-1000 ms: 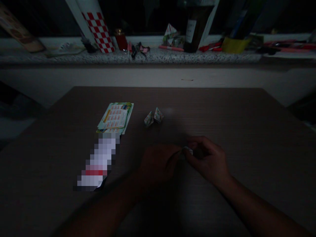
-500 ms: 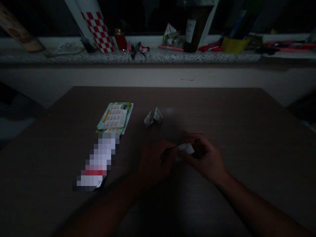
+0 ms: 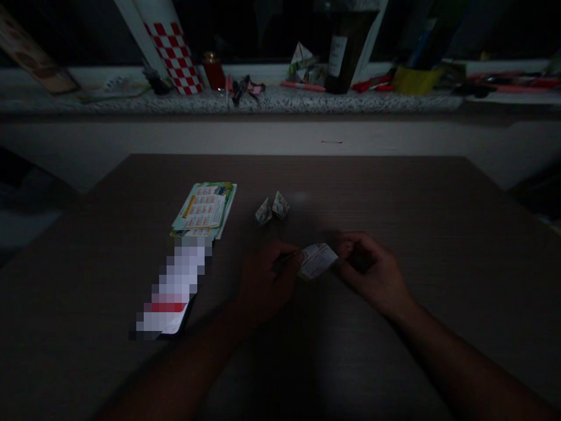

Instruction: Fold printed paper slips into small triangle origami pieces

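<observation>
Head view, hands: two, left and right, both over the table.
Left hand: thumb and fingers pinched on the left end of one paper piece.
Right hand: fingers loosely curled, with a gap between thumb and forefinger; whether a fingertip touches the paper's right corner, I cannot tell.
Paper piece: one, pale and printed, between the two hands, tilted, its right corner just beside the right fingertips.
Folded paper shapes: two on the table beyond the hands, a left one and a right one, close beside each other.
Cards: one stack of printed cards, edges uneven, number too hard to count, left of the folded shapes.
Blurred slab: one dark-edged, pixelated object, just below the stack and left of the left hand.
Sill: one checkered cylinder, one dark bottle, one yellow holder, among small items.
Edges: the table's far edge runs below the sill, well beyond both hands.
Room: the widest stretch of tabletop lies right of the right hand; a narrower strip separates slab and left hand.
</observation>
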`<move>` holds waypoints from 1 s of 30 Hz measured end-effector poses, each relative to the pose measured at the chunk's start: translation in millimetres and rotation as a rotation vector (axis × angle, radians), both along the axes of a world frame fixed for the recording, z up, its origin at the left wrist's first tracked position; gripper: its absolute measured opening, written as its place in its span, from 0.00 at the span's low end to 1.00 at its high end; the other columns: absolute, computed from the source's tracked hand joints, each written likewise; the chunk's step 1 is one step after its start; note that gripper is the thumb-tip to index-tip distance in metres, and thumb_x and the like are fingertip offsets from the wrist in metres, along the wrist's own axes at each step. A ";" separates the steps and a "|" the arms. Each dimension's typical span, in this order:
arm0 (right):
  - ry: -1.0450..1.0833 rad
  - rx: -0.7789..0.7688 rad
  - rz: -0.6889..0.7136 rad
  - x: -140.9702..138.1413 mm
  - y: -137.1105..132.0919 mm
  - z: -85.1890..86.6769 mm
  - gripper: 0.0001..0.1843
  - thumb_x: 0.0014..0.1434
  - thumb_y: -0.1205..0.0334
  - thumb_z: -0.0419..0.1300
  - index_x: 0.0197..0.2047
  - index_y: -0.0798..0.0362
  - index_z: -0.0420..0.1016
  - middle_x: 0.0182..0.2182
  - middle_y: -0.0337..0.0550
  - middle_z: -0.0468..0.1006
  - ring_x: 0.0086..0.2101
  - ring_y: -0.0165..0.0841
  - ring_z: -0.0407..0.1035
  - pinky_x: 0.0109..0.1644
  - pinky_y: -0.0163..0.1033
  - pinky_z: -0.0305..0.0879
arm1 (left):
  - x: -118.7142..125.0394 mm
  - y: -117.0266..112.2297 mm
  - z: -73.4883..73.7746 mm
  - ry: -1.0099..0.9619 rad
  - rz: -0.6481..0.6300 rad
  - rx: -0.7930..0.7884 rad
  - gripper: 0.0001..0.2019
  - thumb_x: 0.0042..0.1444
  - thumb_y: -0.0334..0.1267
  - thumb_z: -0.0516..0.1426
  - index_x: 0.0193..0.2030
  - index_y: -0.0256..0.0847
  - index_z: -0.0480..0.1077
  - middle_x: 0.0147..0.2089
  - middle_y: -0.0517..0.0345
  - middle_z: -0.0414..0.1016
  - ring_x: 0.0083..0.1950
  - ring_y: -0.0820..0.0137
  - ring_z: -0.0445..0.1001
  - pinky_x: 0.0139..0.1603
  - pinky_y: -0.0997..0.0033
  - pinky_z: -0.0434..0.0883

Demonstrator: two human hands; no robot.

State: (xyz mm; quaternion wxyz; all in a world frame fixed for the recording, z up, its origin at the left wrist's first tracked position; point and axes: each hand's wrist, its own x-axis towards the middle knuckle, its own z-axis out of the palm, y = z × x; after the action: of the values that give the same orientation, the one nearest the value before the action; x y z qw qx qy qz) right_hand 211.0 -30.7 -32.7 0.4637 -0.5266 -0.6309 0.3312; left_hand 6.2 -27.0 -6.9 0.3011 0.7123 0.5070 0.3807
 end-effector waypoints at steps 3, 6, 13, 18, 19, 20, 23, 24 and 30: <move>0.004 0.006 0.100 -3.5 -3.3 4.5 0.14 0.54 0.65 0.62 0.45 0.51 0.71 0.33 0.40 0.75 0.34 0.31 0.70 0.39 0.36 0.67 | 1.2 5.0 0.1 -0.008 -0.100 -0.151 0.06 0.57 0.39 0.57 0.37 0.39 0.72 0.31 0.61 0.76 0.32 0.72 0.75 0.30 0.76 0.67; -0.036 -0.006 0.142 -7.5 -5.6 4.8 0.11 0.55 0.63 0.63 0.43 0.51 0.73 0.30 0.39 0.76 0.30 0.30 0.71 0.35 0.34 0.67 | 4.3 9.8 -4.5 -0.002 -0.196 -0.243 0.08 0.55 0.37 0.59 0.42 0.41 0.72 0.35 0.60 0.77 0.34 0.71 0.75 0.31 0.75 0.68; -0.246 0.024 0.172 -3.0 -1.7 0.8 0.05 0.56 0.67 0.59 0.37 0.53 0.75 0.27 0.40 0.76 0.29 0.32 0.70 0.34 0.37 0.65 | 1.8 16.1 -15.1 0.166 -0.092 -0.068 0.21 0.54 0.36 0.59 0.56 0.41 0.63 0.44 0.54 0.76 0.44 0.65 0.74 0.47 0.62 0.71; -0.356 0.010 0.139 -0.9 1.9 -0.6 0.07 0.57 0.67 0.58 0.36 0.52 0.78 0.27 0.41 0.78 0.29 0.33 0.71 0.36 0.39 0.66 | -3.3 6.9 -7.4 0.363 -0.358 0.190 0.22 0.50 0.42 0.62 0.53 0.41 0.67 0.56 0.50 0.69 0.58 0.60 0.66 0.59 0.57 0.63; -0.357 0.004 0.126 -1.0 2.3 -1.4 0.07 0.57 0.67 0.58 0.35 0.52 0.78 0.28 0.41 0.79 0.29 0.34 0.72 0.36 0.39 0.66 | -3.0 4.5 -5.7 0.390 -0.418 0.204 0.25 0.48 0.44 0.64 0.53 0.42 0.67 0.56 0.50 0.68 0.58 0.59 0.65 0.60 0.56 0.62; -0.350 -0.004 0.113 -1.2 2.5 -2.2 0.07 0.57 0.66 0.58 0.35 0.52 0.79 0.28 0.42 0.79 0.29 0.34 0.72 0.36 0.39 0.66 | -2.4 2.5 -4.2 0.414 -0.451 0.220 0.26 0.47 0.45 0.65 0.53 0.42 0.67 0.57 0.50 0.68 0.59 0.58 0.64 0.60 0.55 0.61; -0.283 -0.047 0.089 -1.3 2.8 -3.9 0.08 0.58 0.64 0.58 0.36 0.52 0.79 0.30 0.42 0.80 0.30 0.34 0.74 0.36 0.39 0.67 | -1.0 -0.8 -2.3 0.456 -0.493 0.233 0.26 0.47 0.44 0.64 0.53 0.41 0.68 0.58 0.49 0.67 0.60 0.57 0.63 0.62 0.53 0.60; -0.252 -0.066 0.085 -1.0 2.8 -3.8 0.08 0.58 0.63 0.58 0.37 0.52 0.79 0.30 0.42 0.81 0.30 0.34 0.74 0.36 0.39 0.68 | -1.4 -0.7 -2.3 0.442 -0.489 0.223 0.26 0.47 0.44 0.64 0.53 0.41 0.67 0.58 0.49 0.67 0.60 0.57 0.62 0.62 0.53 0.59; 0.033 -0.166 0.085 2.8 4.2 0.7 0.11 0.56 0.58 0.61 0.39 0.54 0.79 0.31 0.44 0.82 0.31 0.34 0.75 0.37 0.39 0.70 | -13.9 7.9 -3.6 0.216 -0.455 0.078 0.30 0.48 0.33 0.61 0.59 0.43 0.61 0.63 0.48 0.60 0.64 0.60 0.60 0.64 0.60 0.61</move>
State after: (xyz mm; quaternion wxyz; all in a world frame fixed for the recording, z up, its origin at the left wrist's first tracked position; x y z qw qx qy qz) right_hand 213.8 -26.5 -32.0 0.4142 -0.5306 -0.6152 0.4103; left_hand -7.7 -19.1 -10.5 0.2952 0.8557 0.3479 0.2441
